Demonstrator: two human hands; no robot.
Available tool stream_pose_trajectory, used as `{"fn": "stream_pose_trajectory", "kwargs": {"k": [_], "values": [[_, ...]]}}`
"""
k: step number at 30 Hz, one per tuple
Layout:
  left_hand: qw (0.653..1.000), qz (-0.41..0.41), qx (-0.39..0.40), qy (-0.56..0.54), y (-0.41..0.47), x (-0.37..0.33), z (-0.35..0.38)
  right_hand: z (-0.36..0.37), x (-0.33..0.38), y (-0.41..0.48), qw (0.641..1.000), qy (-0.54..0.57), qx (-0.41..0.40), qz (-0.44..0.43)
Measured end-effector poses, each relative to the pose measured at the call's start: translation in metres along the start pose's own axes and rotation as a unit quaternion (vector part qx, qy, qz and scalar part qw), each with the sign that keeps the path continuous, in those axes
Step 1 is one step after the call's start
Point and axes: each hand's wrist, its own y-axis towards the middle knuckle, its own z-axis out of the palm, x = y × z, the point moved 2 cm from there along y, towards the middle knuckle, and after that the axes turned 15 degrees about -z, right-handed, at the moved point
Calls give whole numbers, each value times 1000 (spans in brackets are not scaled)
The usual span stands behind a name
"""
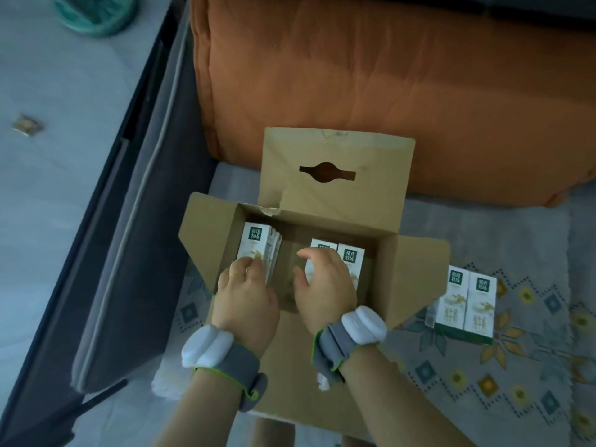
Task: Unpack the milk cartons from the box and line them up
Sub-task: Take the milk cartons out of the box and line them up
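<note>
An open brown cardboard box (416, 269) stands on a patterned cloth, all flaps spread. Inside, white milk cartons with green labels stand upright: a group at the left (254, 243) and two side by side at the right (351, 258). My left hand (246, 295) reaches into the box, fingers touching the left cartons. Over the right pair hovers my right hand (322, 282), fingers spread; whether it grips one I cannot tell. Two more cartons (464, 304) stand side by side on the cloth, right of the box.
A folded orange quilt (387, 91) lies behind the box. A dark bed edge (138, 221) runs along the left, with grey floor beyond it, a small wrapper (27, 124) and a green object (96, 11). Both wrists wear grey bands with white pods.
</note>
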Motion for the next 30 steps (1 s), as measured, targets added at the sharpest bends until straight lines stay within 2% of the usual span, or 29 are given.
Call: {"fn": "stream_pose_trajectory", "kwargs": {"k": [8, 11, 13, 16, 18, 22, 25, 30], "values": [[999, -10, 33, -26, 18, 22, -5, 57, 2, 30, 992, -8, 106, 70], [999, -19, 16, -37, 20, 28, -13, 83, -1, 39, 985, -22, 135, 110], [998, 12, 3, -61, 18, 28, -20, 102, -4, 43, 979, -29, 146, 140], [998, 30, -5, -50, 21, 31, -25, 128, -8, 48, 975, -52, 130, 174], [999, 3, 9, -39, 25, 36, -27, 142, -5, 50, 975, -71, 99, 187], [998, -21, 10, -50, 29, 40, -26, 153, 3, 59, 978, -30, -31, 205], [998, -20, 11, -56, 31, 41, -26, 156, 1, 63, 968, -50, 52, 242], [997, -2, 2, -73, 29, 41, -27, 152, 2, 65, 957, -38, 63, 282]]}}
